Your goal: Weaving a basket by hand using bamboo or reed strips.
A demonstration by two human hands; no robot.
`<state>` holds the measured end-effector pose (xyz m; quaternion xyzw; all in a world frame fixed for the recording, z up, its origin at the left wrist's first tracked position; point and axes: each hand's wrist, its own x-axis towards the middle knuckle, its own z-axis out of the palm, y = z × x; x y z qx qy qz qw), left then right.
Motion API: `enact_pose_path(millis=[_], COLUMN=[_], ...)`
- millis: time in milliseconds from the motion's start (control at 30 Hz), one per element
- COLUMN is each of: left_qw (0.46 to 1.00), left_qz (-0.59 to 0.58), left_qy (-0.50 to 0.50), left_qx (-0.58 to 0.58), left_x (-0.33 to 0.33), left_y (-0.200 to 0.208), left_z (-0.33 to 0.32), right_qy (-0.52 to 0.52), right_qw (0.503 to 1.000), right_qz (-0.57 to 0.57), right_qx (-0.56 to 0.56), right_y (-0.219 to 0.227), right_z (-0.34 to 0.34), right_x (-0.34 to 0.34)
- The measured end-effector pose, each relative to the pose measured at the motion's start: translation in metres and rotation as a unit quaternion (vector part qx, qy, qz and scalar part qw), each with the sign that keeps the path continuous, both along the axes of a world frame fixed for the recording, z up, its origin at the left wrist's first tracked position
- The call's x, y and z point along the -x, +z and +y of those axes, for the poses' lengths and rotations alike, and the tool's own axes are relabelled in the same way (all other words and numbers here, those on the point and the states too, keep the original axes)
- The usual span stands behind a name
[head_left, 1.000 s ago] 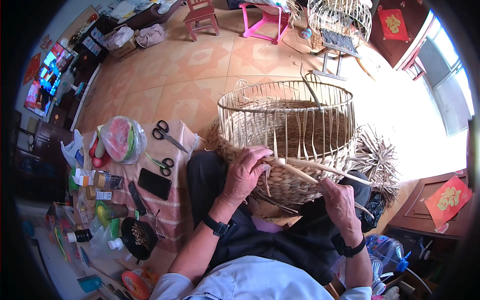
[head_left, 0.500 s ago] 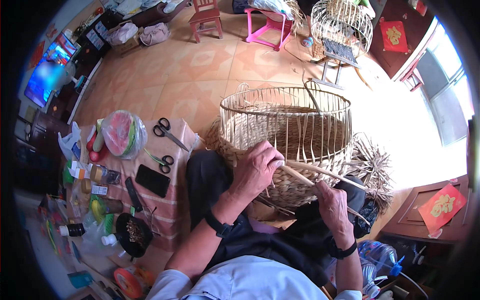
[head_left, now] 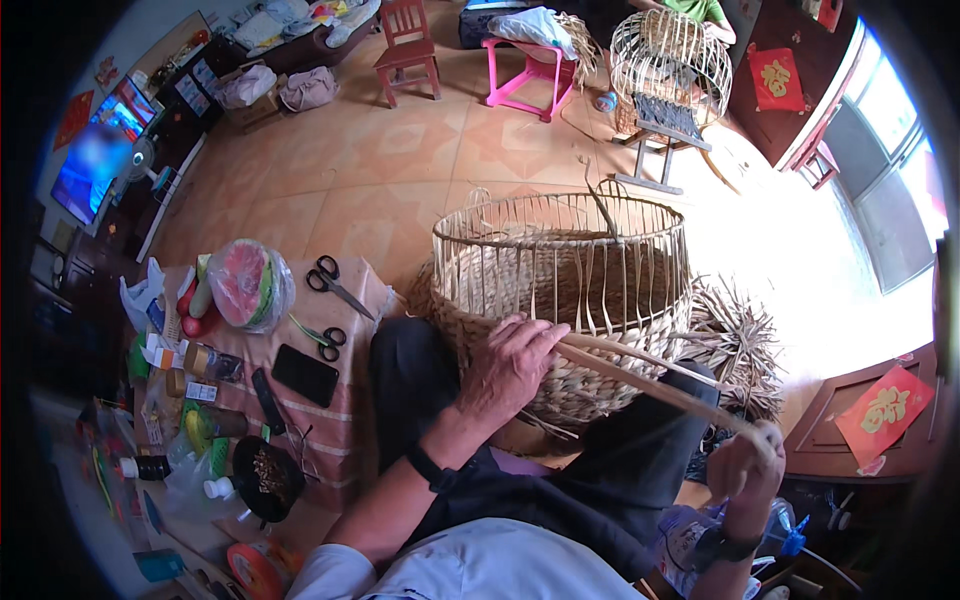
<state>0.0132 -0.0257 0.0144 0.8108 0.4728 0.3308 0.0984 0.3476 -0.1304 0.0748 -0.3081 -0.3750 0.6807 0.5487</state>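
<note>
L hand (head_left: 520, 362) pinches a flat, pale plant-fiber strip (head_left: 655, 382) at the front wall of a round woven basket (head_left: 590, 395); R hand (head_left: 750, 465), fingers closed tight, grips the same strip out to the right, the length btwn them nearly straight. A 2nd strip (head_left: 650, 355) runs right from the L hand, above the 1st. Basket sits in front of the person, nr the knees, w/ upright stakes (head_left: 655, 270) bare btwn braided wall & top hoop. A bundle of dried stalks (head_left: 742, 345) lies just right of it. On the cloth-covered bench (head_left: 345, 440), left: black-handled scissors (head_left: 345, 291), a black phone (head_left: 305, 375) & plastic-wrapped cut watermelon (head_left: 250, 285). In bkgd, a co-worker in green (head_left: 695, 8) is behind another basket frame (head_left: 672, 60).
</note>
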Motion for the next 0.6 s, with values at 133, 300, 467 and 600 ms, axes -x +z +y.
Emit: enact_pose_path(millis=[133,300,467,600], left_qw=[0.999,0.997,0.999,0.976], left_qz=[-0.039,-0.061,0.002,0.201], left_qy=[0.027,0.042,0.032,0.085], left_qx=[0.009,0.008,0.019,0.024], left_x=[-0.004,-0.004,-0.020,-0.033], left_y=[-0.011,-0.017,-0.016,-0.007], left_z=[0.006,0.004,-0.006,-0.002], right_qy=[-0.019,-0.032,-0.061,-0.001], right_qw=[0.971,0.972,0.964,0.918], right_qz=[-0.238,-0.231,-0.244,-0.378], right_qx=[-0.005,-0.041,-0.091,-0.122], right_y=[-0.010,-0.025,-0.015,0.002], right_z=[0.037,0.095,0.162,0.184], right_x=[0.053,0.125,0.141,0.158])
